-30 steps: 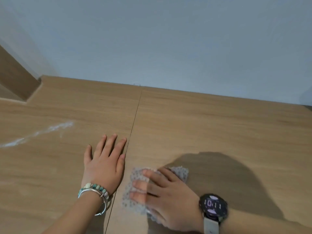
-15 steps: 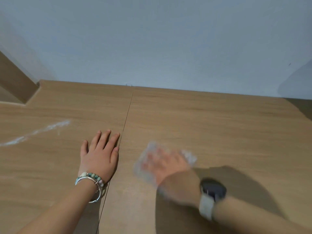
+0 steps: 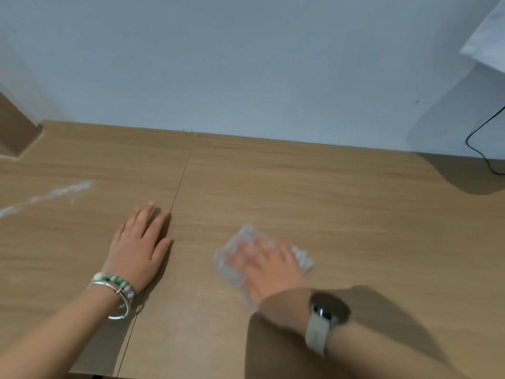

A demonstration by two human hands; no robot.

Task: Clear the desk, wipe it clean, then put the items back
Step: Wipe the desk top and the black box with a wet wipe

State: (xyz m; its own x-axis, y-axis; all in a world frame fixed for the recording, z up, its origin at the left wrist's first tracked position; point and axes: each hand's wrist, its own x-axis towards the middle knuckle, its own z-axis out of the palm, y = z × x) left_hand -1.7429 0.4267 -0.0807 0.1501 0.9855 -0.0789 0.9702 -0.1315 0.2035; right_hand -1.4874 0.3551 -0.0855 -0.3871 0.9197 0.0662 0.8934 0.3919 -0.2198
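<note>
Risk entry: pale thin cloth (image 3: 302, 259), toward front edge of tan wood-grain counter (image 3: 328, 201), pressed under flat-fingered right hand (image 3: 269, 272), ungripped, may slip or bunch; left hand (image 3: 139, 250) flat, empty; white smear (image 3: 46, 196) near left edge may go unwiped.

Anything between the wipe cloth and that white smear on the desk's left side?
Yes: the left hand lies flat on the desk by the seam, in the path from the cloth under the right hand to the white smear. Nothing else visible.
</note>
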